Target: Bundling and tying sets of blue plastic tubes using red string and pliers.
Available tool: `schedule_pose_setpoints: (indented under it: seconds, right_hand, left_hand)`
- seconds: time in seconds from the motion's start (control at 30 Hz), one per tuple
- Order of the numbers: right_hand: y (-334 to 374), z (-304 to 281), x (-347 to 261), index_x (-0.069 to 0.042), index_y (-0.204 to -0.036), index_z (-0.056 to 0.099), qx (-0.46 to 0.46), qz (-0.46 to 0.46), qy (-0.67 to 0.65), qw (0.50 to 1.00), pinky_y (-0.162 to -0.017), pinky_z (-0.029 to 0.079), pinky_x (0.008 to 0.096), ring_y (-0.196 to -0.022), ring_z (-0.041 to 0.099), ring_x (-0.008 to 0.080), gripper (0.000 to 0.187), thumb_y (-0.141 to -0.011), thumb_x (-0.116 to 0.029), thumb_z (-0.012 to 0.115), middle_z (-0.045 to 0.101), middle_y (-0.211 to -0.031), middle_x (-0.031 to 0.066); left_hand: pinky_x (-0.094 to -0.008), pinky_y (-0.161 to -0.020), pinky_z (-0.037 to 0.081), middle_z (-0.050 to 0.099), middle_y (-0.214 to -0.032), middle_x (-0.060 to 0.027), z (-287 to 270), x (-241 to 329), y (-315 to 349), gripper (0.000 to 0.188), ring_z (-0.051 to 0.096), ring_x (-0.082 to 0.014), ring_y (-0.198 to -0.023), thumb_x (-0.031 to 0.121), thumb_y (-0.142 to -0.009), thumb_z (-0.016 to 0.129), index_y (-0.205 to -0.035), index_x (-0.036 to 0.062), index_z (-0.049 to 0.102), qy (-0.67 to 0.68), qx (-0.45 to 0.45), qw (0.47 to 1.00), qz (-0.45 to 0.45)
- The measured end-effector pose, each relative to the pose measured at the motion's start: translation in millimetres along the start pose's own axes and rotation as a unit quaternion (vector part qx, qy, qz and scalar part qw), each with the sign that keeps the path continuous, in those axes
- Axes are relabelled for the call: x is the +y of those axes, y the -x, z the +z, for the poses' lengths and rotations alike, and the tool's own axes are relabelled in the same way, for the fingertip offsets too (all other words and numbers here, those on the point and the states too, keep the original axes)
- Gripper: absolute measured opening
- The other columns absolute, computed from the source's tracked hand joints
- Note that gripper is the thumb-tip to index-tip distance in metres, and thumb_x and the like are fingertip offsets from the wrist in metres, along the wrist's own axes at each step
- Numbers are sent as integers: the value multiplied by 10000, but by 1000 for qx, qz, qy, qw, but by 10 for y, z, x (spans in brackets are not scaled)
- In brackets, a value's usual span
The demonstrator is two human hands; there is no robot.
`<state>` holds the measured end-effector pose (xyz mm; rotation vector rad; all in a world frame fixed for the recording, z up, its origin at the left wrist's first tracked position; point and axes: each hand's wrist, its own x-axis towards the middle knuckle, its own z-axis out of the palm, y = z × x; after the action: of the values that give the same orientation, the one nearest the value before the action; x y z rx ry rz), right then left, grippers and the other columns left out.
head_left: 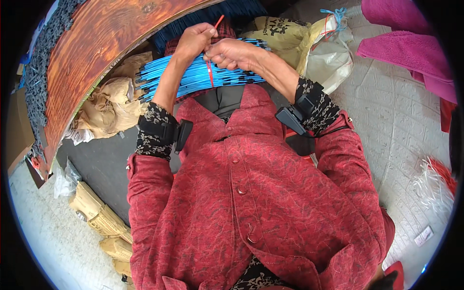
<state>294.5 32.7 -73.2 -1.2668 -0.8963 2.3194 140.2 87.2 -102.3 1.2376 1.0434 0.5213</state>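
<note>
A bundle of thin blue rods or cables [183,75] with dark ends lies crosswise over my lap. Around its middle runs a narrow red tie [210,77]. Just above the bundle, my left hand [195,42] is closed in a pinch on the red tie, whose free end sticks up past the fingers. My right hand [231,53] is closed against it, also gripping the tie, with its knuckles over the top of the bundle. The fingers partly cover the spot where the tie crosses itself, so I cannot tell whether it is knotted.
A wood-grain tabletop [111,29] curves along the upper left, with a pile of dark grey chain-like pieces [41,87] on it. Crumpled brown paper [113,104] sits below. On the right are a yellow-white sack [328,53], purple cloth [406,53] and red-white strips [435,181].
</note>
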Motion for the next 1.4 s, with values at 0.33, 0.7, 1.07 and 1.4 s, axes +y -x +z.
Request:
schedule_pose_setpoints:
  seconds: [0.33,0.7,1.07,1.4]
  right_hand:
    - [110,136,22,32,-843,672,166,-120,440,874,-710,496,448,-783,668,338,258,-861,-172,514,687,-815,207]
    - [120,268,134,-49,-1137,620,124,-200,137,962,-945,527,383,-1179,563,176,234,-1032,-238,531,613,-1200,59]
    - [-100,290,165,-18,-1018,670,187,-286,169,924,-983,464,330,-1063,614,154,194,-996,-151,531,688,-1064,67]
    - [-505,468,79,-37,-953,623,290,-272,287,872,-735,521,376,-797,664,202,195,-958,-212,538,682,-828,117]
  left_hand:
    - [-251,-532,362,525,-619,30,-57,-204,-34,180,463,-87,-543,160,-1000,575,-904,46,676,66,48,995,-62]
    - [-265,-536,369,540,-669,20,-187,-273,-180,150,472,-86,-575,142,-968,581,-906,37,668,64,27,996,-62]
    - [-278,-495,389,595,-689,6,-277,-348,-344,112,505,-95,-551,127,-936,599,-930,46,676,160,1,983,-86]
    - [-337,-503,455,635,-637,-97,-716,-952,-836,196,608,-166,-580,212,-842,613,-798,34,681,-30,-69,995,-66]
